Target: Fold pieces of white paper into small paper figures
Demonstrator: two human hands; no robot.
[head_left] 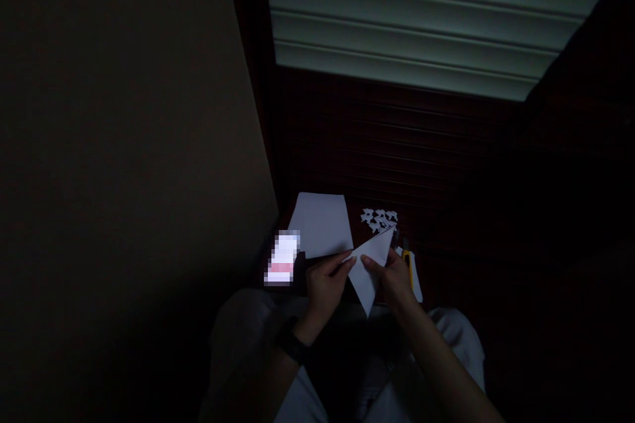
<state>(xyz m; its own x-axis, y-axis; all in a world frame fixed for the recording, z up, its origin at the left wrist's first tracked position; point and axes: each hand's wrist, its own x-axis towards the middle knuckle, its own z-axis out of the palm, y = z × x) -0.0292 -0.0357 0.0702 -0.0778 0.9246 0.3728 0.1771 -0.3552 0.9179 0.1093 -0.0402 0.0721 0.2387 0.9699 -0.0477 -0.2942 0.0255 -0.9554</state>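
Pinching smooth, sharp-cornered paper (368, 285) with left hand (325, 284) and right hand (397, 276). Facing flat white sheet (322, 221), small jagged pieces (380, 213).

Legible text: none.
Bright white-and-pink rectangular screen (282, 258): blurred into coarse blocks, its content unreadable.

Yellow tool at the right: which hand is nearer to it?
Right. The right hand is close beside the yellow tool; the left hand is farther off, at the opposite side of the white paper.
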